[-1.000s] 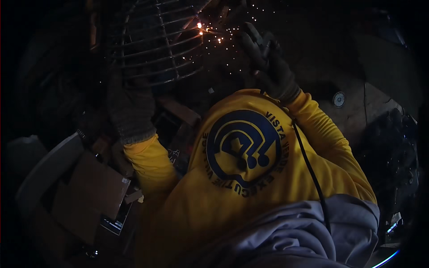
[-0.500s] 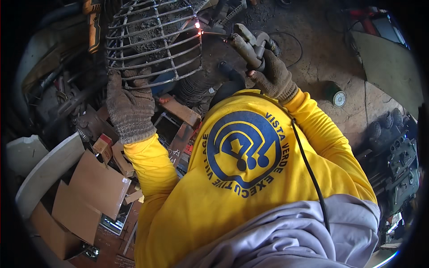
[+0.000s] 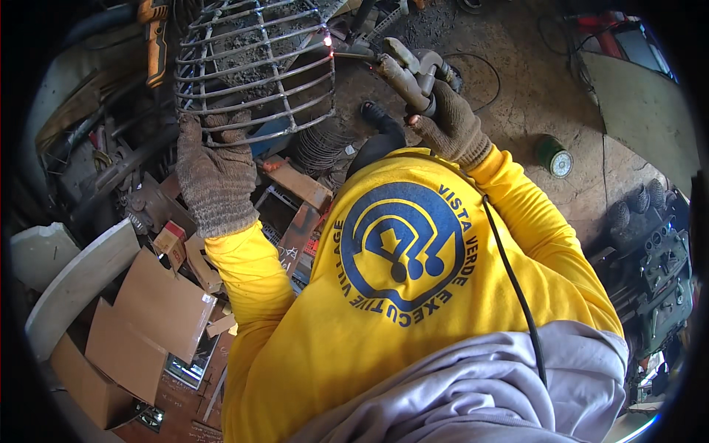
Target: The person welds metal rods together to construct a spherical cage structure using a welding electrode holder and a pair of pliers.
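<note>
A barred metal cage of curved rods fills the upper left. My left hand, in a brown knit glove, is closed on the cage's near lower rods. In my gloved right hand is a welding electrode holder, gripped by its handle. A thin electrode runs from its jaws toward the cage's right edge. A joint on that edge glows just above the electrode's tip. Whether the tip touches the rod I cannot tell.
An orange power tool lies at upper left. Below my left arm are an opened cardboard box and scrap pieces. A green can stands on the floor at right, near a cable. Dark machinery sits at far right.
The bright spark and red glow at the electrode's tip have faded, leaving one glowing spot on the cage's edge. My hands have barely moved.
</note>
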A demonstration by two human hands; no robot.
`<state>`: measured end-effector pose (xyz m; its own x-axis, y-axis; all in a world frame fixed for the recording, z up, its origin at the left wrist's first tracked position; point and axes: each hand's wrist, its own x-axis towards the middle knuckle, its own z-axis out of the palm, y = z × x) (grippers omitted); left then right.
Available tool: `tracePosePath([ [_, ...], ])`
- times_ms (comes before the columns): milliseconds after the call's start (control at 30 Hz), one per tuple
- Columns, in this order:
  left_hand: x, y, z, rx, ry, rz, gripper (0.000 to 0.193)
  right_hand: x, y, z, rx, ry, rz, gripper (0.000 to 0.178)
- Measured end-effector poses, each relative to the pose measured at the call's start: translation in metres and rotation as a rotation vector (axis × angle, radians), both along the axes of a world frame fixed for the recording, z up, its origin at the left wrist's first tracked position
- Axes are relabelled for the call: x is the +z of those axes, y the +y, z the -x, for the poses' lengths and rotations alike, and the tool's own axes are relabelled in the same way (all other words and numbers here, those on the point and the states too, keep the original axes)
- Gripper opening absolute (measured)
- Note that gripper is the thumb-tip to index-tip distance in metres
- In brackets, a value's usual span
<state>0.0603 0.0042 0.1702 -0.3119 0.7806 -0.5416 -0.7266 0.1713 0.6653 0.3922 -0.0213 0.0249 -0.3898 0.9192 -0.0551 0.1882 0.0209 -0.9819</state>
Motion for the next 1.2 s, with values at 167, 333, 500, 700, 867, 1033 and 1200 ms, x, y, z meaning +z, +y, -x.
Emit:
tracePosePath([
  [167, -0.012, -0.007, 0.018, -0.045, -0.011, -0.070, 0.021, 0.013, 0.007, 0.004, 0.004, 0.153, 0.026, 0.054],
  [333, -0.006, -0.005, 0.004, -0.012, 0.063, -0.052, 0.028, 0.009, 0.005, 0.003, -0.013, 0.045, -0.051, 0.059],
  [500, 0.003, 0.001, -0.001, 0.021, 0.024, 0.029, 0.021, 0.012, 0.006, 0.003, -0.012, 0.002, -0.081, 0.059],
  [700, -0.008, -0.007, 0.015, -0.042, -0.030, -0.041, 0.021, 0.008, 0.005, 0.005, -0.014, 0.001, -0.104, 0.058],
  [867, -0.004, -0.003, 0.006, -0.047, -0.018, -0.041, 0.022, 0.011, 0.006, 0.004, 0.000, -0.016, -0.052, 0.057],
  [1033, 0.004, -0.004, 0.002, 0.062, -0.098, 0.013, 0.023, 0.005, 0.002, 0.002, -0.006, -0.011, -0.089, 0.053],
  [1200, -0.010, -0.004, 0.019, -0.095, -0.041, -0.023, 0.025, 0.001, -0.001, -0.001, -0.093, 0.085, -0.032, 0.056],
])
